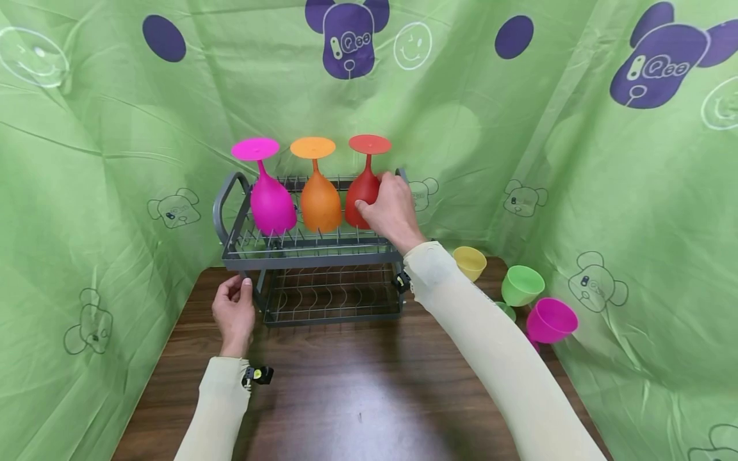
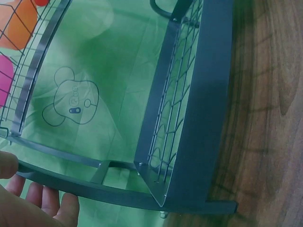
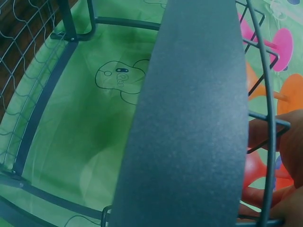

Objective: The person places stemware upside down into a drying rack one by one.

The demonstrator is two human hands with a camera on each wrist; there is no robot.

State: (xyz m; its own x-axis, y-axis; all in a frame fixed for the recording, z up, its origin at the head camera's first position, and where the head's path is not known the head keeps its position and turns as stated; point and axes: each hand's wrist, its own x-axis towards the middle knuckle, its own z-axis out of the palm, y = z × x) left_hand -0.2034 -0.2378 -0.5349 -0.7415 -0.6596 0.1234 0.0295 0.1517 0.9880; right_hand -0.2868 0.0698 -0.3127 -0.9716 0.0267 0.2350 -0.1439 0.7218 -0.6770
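Note:
A two-tier dark grey dish rack (image 1: 311, 261) stands on the wooden table. Upside down on its upper tier, a pink goblet (image 1: 273, 205), an orange goblet (image 1: 320, 202) and a red goblet (image 1: 359, 187) form a row. My right hand (image 1: 394, 210) holds the red goblet by its bowl, thumb in front, at the row's right end. Lower left, my left hand (image 1: 234, 314) grips the rack's side leg; in the left wrist view the thumb lies on one side of that leg (image 2: 90, 188) and the fingers (image 2: 49, 201) curl at the other.
Right of the rack, a yellow goblet (image 1: 469, 262), a green goblet (image 1: 522, 286) and another pink goblet (image 1: 551, 320) stand upright near the table's right edge. The rack's lower wire tier (image 1: 334, 319) sits low over the table (image 1: 346, 390). Green patterned cloth (image 1: 461, 128) surrounds the table.

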